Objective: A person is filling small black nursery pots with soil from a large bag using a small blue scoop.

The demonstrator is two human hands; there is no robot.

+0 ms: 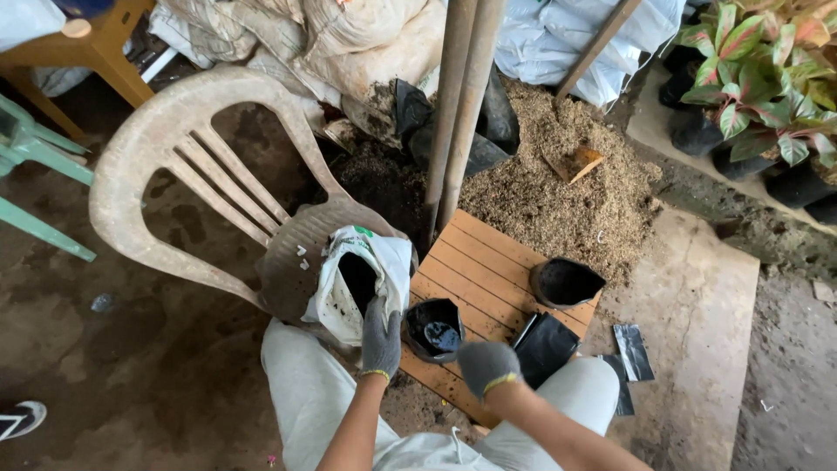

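My left hand (pixel 380 336), in a grey glove, grips the lower rim of an open white sack (pixel 356 281) that rests on the seat of a dirty white plastic chair (pixel 183 166). My right hand (pixel 485 365), also gloved and curled shut, sits beside a small black nursery bag (pixel 433 329) that stands open on a wooden slatted board (pixel 488 270); whether it grips the bag's rim I cannot tell. A second open black bag (pixel 565 283) stands on the board's right side. Flat black bags (pixel 542 347) lie by my right knee.
A heap of brown husk and soil (pixel 558 192) lies behind the board, with a small wooden scoop (pixel 575 162) on it. Two poles (pixel 460 105) rise through the middle. Potted red-green plants (pixel 767 78) stand at the right. Sacks are piled at the back, green chair legs (pixel 35 157) at the left.
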